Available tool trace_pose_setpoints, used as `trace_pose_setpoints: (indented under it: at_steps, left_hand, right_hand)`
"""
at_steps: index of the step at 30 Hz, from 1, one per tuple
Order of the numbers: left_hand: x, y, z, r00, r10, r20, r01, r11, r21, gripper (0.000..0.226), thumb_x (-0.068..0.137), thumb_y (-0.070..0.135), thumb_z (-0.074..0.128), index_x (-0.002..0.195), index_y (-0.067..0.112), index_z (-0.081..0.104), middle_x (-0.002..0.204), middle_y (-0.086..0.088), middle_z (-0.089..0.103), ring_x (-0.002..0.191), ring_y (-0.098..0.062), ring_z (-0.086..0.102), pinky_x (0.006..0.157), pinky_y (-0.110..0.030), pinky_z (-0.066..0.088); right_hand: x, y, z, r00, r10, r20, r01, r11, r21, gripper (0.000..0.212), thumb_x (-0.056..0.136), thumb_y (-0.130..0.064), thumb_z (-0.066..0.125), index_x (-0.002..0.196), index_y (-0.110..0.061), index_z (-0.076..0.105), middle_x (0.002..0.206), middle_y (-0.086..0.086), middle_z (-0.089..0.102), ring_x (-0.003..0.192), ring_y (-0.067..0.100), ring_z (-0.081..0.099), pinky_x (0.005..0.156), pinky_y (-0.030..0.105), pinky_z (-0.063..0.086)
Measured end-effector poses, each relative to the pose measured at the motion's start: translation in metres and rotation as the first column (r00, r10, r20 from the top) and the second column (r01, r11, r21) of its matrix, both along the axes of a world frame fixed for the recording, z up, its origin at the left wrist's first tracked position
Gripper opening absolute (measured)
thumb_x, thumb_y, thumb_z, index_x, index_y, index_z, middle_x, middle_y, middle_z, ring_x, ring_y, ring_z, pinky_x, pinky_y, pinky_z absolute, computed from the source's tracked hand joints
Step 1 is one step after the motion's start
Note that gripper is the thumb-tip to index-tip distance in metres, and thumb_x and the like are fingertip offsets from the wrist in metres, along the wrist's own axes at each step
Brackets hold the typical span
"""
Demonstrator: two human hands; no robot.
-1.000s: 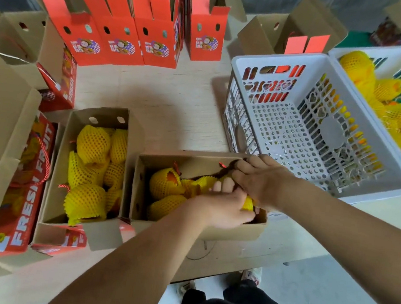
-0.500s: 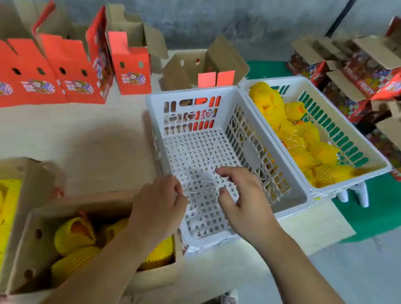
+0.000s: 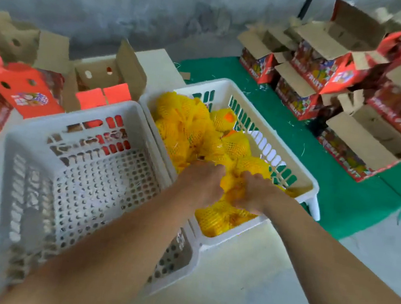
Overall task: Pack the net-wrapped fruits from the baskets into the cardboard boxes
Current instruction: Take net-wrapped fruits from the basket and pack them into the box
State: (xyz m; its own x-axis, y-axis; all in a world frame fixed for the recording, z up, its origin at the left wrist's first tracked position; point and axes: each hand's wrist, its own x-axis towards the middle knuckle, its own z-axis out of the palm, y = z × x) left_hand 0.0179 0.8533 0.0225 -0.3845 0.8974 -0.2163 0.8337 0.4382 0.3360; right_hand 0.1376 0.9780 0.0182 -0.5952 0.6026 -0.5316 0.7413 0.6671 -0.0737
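Now both hands, left grip and right grip, curl around yellow net-wrapped fruits inside the white slotted plastic basket, just right of an identical basket.

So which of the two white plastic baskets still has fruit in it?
The right-hand white plastic basket, holding yellow net-wrapped fruits; both hands reach into it. The nearer, left white plastic basket shows only its bare perforated floor.

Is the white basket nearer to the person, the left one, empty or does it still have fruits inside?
Empty. The near white basket shows only its bare perforated floor; the net-wrapped fruits all lie in the far basket.
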Motion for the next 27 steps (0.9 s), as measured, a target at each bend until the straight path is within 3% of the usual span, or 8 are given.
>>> trace_pose_setpoints:
  at_steps: [3, 6, 11, 14, 18, 20, 24, 27]
  left_hand:
    - [-0.001, 0.033, -0.036, 0.993, 0.105, 0.062, -0.091, 0.976, -0.198, 0.045, 0.094, 0.027, 0.063, 0.136, 0.015, 0.051, 0.142, -0.018, 0.053, 0.132, -0.038, 0.051, 0.105, -0.046, 0.047]
    - [0.003, 0.052, -0.064, 0.992, 0.083, -0.093, -0.104, 0.962, -0.251, 0.075, 0.087, 0.042, 0.076, 0.145, 0.015, 0.036, 0.149, -0.018, 0.038, 0.14, -0.038, 0.037, 0.115, -0.047, 0.036]
    - [0.009, 0.067, -0.085, 0.964, 0.205, -0.169, -0.232, 0.959, -0.163, 0.09, 0.078, 0.047, 0.086, 0.147, 0.027, 0.032, 0.148, -0.01, 0.038, 0.138, -0.034, 0.04, 0.111, -0.043, 0.042]
    - [0.007, 0.07, -0.084, 0.942, 0.328, -0.066, -0.334, 0.936, -0.114, 0.094, 0.076, 0.042, 0.09, 0.146, 0.026, 0.029, 0.148, -0.014, 0.041, 0.136, -0.036, 0.047, 0.107, -0.043, 0.045]
    - [-0.004, 0.069, -0.076, 0.88, 0.46, 0.12, -0.447, 0.887, -0.12, 0.102, 0.069, 0.041, 0.094, 0.144, 0.026, 0.026, 0.146, -0.013, 0.04, 0.135, -0.037, 0.046, 0.109, -0.045, 0.04]
    - [-0.006, 0.067, -0.071, 0.816, 0.532, 0.229, -0.517, 0.847, -0.124, 0.106, 0.066, 0.043, 0.093, 0.146, 0.026, 0.026, 0.147, -0.012, 0.04, 0.137, -0.037, 0.043, 0.11, -0.045, 0.038]
    - [0.001, 0.062, -0.061, 0.737, 0.563, 0.374, -0.556, 0.82, -0.137, 0.1, 0.065, 0.048, 0.089, 0.144, 0.028, 0.031, 0.143, -0.008, 0.051, 0.131, -0.038, 0.051, 0.108, -0.049, 0.046]
    - [0.013, 0.055, -0.06, 0.708, 0.577, 0.408, -0.561, 0.81, -0.171, 0.096, 0.071, 0.043, 0.088, 0.142, 0.034, 0.023, 0.135, -0.01, 0.06, 0.121, -0.039, 0.059, 0.099, -0.049, 0.053]
  right_hand:
    - [-0.006, 0.016, -0.013, 0.962, 0.11, 0.25, -0.099, 0.993, -0.056, 0.11, 0.072, -0.059, 0.083, 0.154, -0.023, 0.02, 0.145, 0.008, 0.052, 0.129, 0.038, 0.055, 0.101, 0.05, 0.051]
    - [-0.003, 0.031, -0.013, 0.96, 0.155, 0.234, -0.152, 0.988, -0.034, 0.1, 0.068, -0.065, 0.079, 0.146, -0.025, 0.031, 0.131, 0.001, 0.059, 0.118, 0.032, 0.061, 0.089, 0.043, 0.053]
    - [0.026, 0.07, -0.004, 0.992, -0.031, -0.123, 0.019, 0.995, -0.094, 0.067, 0.066, -0.079, 0.059, 0.103, -0.024, 0.051, 0.086, -0.005, 0.06, 0.077, 0.013, 0.059, 0.062, 0.034, 0.049]
    - [0.032, 0.09, 0.003, 0.848, -0.333, -0.412, 0.187, 0.915, -0.357, 0.056, 0.065, -0.076, 0.067, 0.093, -0.029, 0.057, 0.087, -0.002, 0.067, 0.074, 0.008, 0.063, 0.06, 0.03, 0.052]
    - [0.02, 0.107, -0.001, 0.712, -0.52, -0.472, 0.182, 0.786, -0.59, 0.041, 0.074, -0.063, 0.072, 0.107, -0.042, 0.059, 0.109, -0.007, 0.067, 0.095, 0.012, 0.064, 0.075, 0.031, 0.054]
    - [0.009, 0.114, -0.004, 0.68, -0.627, -0.381, 0.192, 0.653, -0.733, 0.053, 0.069, -0.062, 0.07, 0.118, -0.043, 0.063, 0.119, -0.002, 0.068, 0.098, 0.019, 0.067, 0.079, 0.037, 0.059]
    - [-0.001, 0.123, -0.019, 0.592, -0.806, 0.018, 0.141, 0.081, -0.987, 0.063, 0.071, -0.057, 0.07, 0.121, -0.018, 0.07, 0.111, 0.013, 0.076, 0.088, 0.03, 0.077, 0.074, 0.042, 0.061]
    - [-0.009, 0.122, -0.027, 0.583, -0.81, 0.071, 0.128, 0.005, -0.992, 0.056, 0.082, -0.068, 0.064, 0.102, -0.019, 0.081, 0.105, 0.013, 0.077, 0.084, 0.03, 0.077, 0.069, 0.043, 0.061]
